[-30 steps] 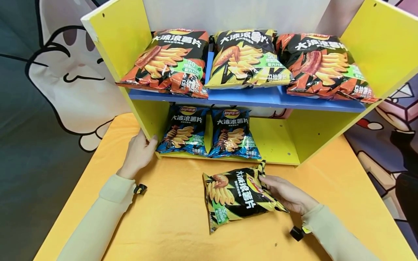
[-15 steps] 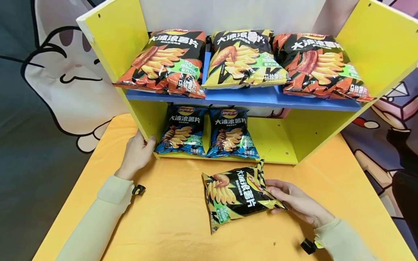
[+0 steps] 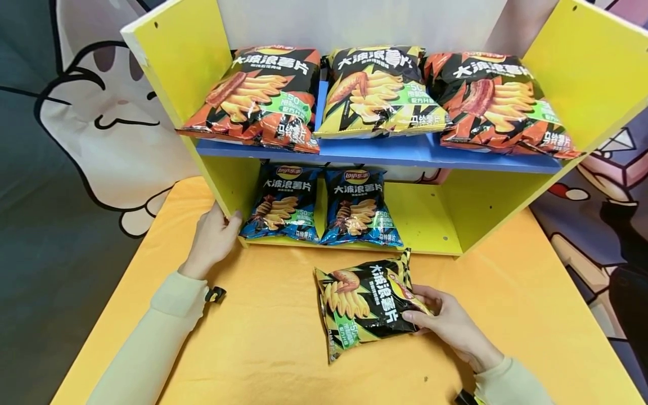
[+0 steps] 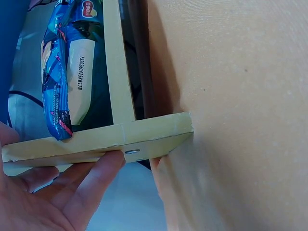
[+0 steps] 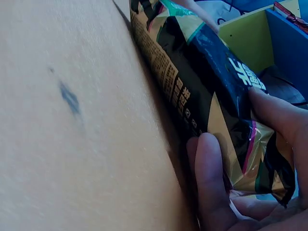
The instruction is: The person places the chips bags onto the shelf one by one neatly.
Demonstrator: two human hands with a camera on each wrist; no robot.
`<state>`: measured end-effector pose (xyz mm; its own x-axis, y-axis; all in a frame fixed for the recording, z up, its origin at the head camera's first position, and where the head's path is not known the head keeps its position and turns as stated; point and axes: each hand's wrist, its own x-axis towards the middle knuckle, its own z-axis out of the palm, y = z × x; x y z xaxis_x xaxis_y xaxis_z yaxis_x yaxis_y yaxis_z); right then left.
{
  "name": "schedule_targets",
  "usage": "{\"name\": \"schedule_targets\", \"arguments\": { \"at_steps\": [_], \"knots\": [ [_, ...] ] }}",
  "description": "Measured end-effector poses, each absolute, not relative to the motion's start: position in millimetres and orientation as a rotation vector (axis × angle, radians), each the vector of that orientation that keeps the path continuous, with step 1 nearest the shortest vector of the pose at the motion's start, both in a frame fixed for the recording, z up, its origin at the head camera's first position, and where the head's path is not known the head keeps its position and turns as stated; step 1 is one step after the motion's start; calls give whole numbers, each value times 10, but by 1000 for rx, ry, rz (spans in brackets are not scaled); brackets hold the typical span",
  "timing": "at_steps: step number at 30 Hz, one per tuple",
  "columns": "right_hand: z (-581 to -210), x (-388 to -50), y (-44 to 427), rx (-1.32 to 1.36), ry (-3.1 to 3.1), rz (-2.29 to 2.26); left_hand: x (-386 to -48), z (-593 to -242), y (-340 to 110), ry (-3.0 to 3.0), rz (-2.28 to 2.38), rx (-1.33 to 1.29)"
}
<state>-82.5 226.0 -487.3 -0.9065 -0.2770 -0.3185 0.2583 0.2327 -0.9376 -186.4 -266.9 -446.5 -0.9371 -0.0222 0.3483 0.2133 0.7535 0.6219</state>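
My right hand holds the right end of a black-and-yellow bag of potato chips, which lies turned sideways on the table before the shelf unit. The thumb presses on its printed front, and the right wrist view shows curled fingers on the underside of the bag. At the lower left of the yellow shelf unit, my left hand grips the side panel. Its fingers lie along the panel's outer face in the left wrist view; the thumb shows at the front edge in the head view.
Two blue chip bags stand in the lower compartment, left and middle. On the blue upper shelf lie two red bags with a yellow one between them. An orange-yellow cloth covers the table.
My right hand let go of the bag's upper corner, drew back to the right, then took hold of the bag's right end lower down. The left hand keeps its place on the panel.
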Motion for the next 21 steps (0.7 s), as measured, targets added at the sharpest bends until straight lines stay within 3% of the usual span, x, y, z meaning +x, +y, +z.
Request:
{"name": "schedule_targets", "arguments": {
  "at_steps": [21],
  "knots": [
    [-4765,-566,2437,-40,2100,-2046,-1860,-4456,-2649,-2611,-993,-143]
  ]
}}
